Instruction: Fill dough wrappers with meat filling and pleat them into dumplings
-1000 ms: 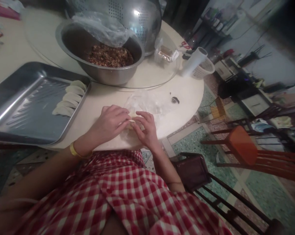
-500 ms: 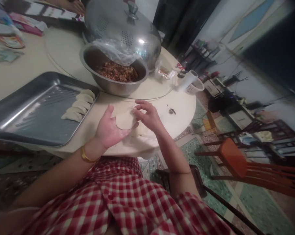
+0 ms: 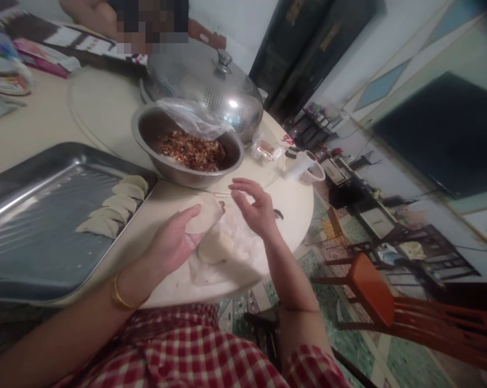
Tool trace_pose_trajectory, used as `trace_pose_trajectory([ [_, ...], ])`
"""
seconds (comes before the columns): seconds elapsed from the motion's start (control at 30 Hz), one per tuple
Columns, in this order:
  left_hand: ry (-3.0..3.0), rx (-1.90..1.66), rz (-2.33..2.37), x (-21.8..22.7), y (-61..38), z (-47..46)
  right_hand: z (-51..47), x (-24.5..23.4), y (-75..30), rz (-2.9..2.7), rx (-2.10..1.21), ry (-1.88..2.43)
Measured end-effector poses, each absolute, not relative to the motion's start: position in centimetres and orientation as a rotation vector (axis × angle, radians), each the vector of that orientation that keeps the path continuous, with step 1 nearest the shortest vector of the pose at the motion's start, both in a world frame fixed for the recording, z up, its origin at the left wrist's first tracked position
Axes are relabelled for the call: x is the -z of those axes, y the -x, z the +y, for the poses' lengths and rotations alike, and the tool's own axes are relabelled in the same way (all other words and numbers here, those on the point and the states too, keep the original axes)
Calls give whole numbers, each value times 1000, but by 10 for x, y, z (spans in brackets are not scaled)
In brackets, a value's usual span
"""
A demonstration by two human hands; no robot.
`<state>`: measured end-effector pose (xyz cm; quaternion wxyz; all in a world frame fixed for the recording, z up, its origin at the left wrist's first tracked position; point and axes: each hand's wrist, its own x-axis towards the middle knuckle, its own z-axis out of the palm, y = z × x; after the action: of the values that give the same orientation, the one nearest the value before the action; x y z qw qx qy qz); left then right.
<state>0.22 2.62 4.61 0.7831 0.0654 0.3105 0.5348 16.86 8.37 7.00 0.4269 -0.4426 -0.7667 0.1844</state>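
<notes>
A round, pale dumpling wrapper point(image 3: 205, 215) rests across the fingers of my left hand point(image 3: 166, 242), its near edge under the thumb. My right hand point(image 3: 256, 207) is lifted to the right of the wrapper, fingers bent and apart, with nothing seen in it. Below the wrapper, a pale stack of wrappers point(image 3: 218, 245) sits on a thin plastic bag point(image 3: 247, 245) dusted with white. Beyond my hands stands a steel bowl point(image 3: 174, 175) holding minced filling point(image 3: 193, 151). On the left, several folded dumplings point(image 3: 120, 203) lie in a row along the right side of a metal tray point(image 3: 57, 242).
Clear plastic film point(image 3: 190, 118) hangs over the bowl's far rim. Behind it is a large perforated steel dome lid point(image 3: 235, 91). A white basket point(image 3: 314, 173) and a roll point(image 3: 300, 163) stand at the right. Another person point(image 3: 94, 16) is across the table. An orange chair point(image 3: 370, 291) stands right.
My right hand has come away from the wrapper and moved to its right. The wrapper stays in my left hand. The view has tilted up, showing more of the room.
</notes>
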Motion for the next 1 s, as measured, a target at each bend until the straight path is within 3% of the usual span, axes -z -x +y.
trace_pose_trajectory([
  [0.27, -15, -1130, 702, -38, 1, 36, 174, -126, -155, -2546, -77, 1242],
  [0.57, 169, -1043, 743, -35, 13, 39, 233, -135, -107, -3322, -658, 1206],
  [0.67, 195, -1015, 766, -31, 17, 36, 242, -130, -110, -3162, -477, 1109],
  [0.8, 187, -945, 740, -24, 22, 30, 252, -127, -128, -2644, -240, 1283],
  [1.0, 227, -824, 814, -16, 24, 28, 241, -135, -136, -2270, -246, 1237],
])
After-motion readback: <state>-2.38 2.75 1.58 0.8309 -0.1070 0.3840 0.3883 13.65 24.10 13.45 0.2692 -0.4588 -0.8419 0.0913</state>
